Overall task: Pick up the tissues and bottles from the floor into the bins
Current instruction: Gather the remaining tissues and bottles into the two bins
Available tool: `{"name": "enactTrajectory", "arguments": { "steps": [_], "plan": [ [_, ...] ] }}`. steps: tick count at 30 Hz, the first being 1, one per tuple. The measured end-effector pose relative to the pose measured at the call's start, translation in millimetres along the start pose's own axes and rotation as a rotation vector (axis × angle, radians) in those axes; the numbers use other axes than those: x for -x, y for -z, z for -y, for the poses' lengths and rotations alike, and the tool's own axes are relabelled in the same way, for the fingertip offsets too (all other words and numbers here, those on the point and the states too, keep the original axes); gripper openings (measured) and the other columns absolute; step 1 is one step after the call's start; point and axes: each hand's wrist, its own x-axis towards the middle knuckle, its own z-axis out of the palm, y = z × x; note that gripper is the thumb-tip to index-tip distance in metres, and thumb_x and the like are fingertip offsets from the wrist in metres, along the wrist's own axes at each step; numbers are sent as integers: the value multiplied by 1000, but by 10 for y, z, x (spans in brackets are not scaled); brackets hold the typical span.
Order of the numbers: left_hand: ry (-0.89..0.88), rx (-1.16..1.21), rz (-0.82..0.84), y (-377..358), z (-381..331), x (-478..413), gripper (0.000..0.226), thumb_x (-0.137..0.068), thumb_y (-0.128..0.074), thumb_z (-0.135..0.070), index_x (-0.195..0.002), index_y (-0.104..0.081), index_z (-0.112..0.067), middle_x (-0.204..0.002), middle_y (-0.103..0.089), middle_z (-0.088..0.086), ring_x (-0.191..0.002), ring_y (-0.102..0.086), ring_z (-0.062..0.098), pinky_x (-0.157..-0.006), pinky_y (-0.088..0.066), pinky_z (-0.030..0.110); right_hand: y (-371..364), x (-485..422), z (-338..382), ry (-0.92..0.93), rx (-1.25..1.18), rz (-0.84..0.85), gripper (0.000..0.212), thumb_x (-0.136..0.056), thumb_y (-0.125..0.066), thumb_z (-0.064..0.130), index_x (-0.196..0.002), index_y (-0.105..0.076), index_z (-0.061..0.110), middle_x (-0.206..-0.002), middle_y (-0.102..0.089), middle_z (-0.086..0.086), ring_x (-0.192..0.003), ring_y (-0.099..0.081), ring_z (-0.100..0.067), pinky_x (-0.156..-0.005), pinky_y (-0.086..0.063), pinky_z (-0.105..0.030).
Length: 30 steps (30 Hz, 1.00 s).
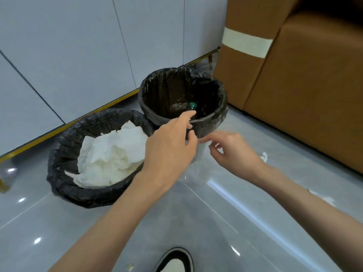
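Here, two bins point(88, 195) point(151, 83), one bottle point(192, 106).

Two bins lined with black bags are set on the floor point(216, 222) against the wall point(78, 46). The left bin point(64, 185) is filled with crumpled tissues point(110, 154). In the right bin point(222, 91) a bottle point(192, 106) is seen, its green cap uppermost. The left hand point(170, 148) is held over the near rim of the right bin, its index finger stretched toward the bottle; whether the bottle is touched cannot be told. The right hand point(235, 152) is held beside that bin, fingers loosely curled, with nothing in it. Two tissue scraps point(264, 156) point(324, 198) are left on the floor near a brown sofa point(314, 95). A shoe point(176, 260) is seen at the bottom.
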Motion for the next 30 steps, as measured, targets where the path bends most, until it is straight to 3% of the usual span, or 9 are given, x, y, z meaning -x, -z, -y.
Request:
{"name": "enactTrajectory", "arguments": {
  "steps": [3, 8, 11, 13, 16, 19, 22, 26, 30],
  "plan": [
    [-43, -9, 86, -246, -168, 40, 41, -95, -44, -30, -134, -42, -38, -115, -60, -17, -93, -59, 12, -77, -49, 34, 22, 233, -354, -141, 18, 29, 34, -90, -48, 8, -111, -66, 26, -107, -64, 9, -94, -60, -12, -78, -46, -30],
    [-68, -60, 249, -769, -348, 53, 41, -94, -42, -28, -134, -42, -38, -122, -59, -16, -107, -57, 18, -87, -47, 37, -23, 593, -972, -326, 47, 56, 36, -86, -46, 6, -109, -66, 25, -113, -66, 5, -95, -61, -17, -95, -46, -44],
    [-83, -83, 362, -1122, -399, -6, 41, -93, -43, -26, -133, -45, -36, -120, -61, -14, -106, -59, 20, -87, -45, 36, -57, 786, -1247, -448, 39, 94, 37, -85, -46, 2, -111, -67, 20, -114, -65, 1, -97, -61, -21, -99, -43, -36],
    [-82, -72, 432, -1337, -422, -59, 41, -92, -44, -24, -132, -47, -33, -120, -62, -12, -105, -59, 19, -87, -45, 34, -113, 899, -1441, -529, 26, 113, 38, -85, -48, 3, -113, -66, 20, -121, -61, 0, -104, -59, -23, -91, -47, -34],
    [-61, -49, 542, -1643, -392, -115, 43, -92, -45, -22, -134, -47, -29, -124, -60, -7, -108, -58, 20, -91, -43, 32, -280, 1013, -1697, -616, 10, 200, 44, -86, -54, 11, -129, -55, 21, -143, -43, -4, -126, -46, -24, -101, -41, -35],
    [-45, -62, 669, -1937, -318, -114, 46, -92, -45, -24, -137, -41, -28, -132, -53, -1, -113, -55, 23, -96, -44, 36, -428, 1039, -1814, -651, -13, 297, 55, -88, -55, 14, -141, -41, 24, -156, -20, -5, -137, -30, -28, -108, -34, -34],
    [-25, -108, 771, -2135, -242, -77, 51, -92, -44, -23, -142, -34, -28, -140, -44, 2, -125, -47, 24, -102, -41, 38, -515, 990, -1864, -619, 26, 359, 59, -88, -52, 12, -143, -38, 32, -159, -8, -1, -138, -22, -31, -107, -35, -39],
    [-49, -109, 870, -2277, -179, -37, 55, -92, -44, -21, -146, -30, -26, -145, -36, 4, -131, -41, 24, -106, -37, 37, -651, 885, -1929, -571, 103, 473, 49, -92, -47, 17, -137, -45, 35, -160, -1, 5, -140, -15, -28, -104, -36, -37],
    [-84, -105, 888, -2349, -164, -37, 56, -93, -43, -21, -146, -28, -25, -148, -32, 3, -132, -38, 24, -106, -37, 38, -737, 812, -1972, -589, 145, 559, 51, -92, -41, 11, -141, -38, 26, -160, 0, 8, -141, -13, -29, -104, -36, -41]
  ]
}}
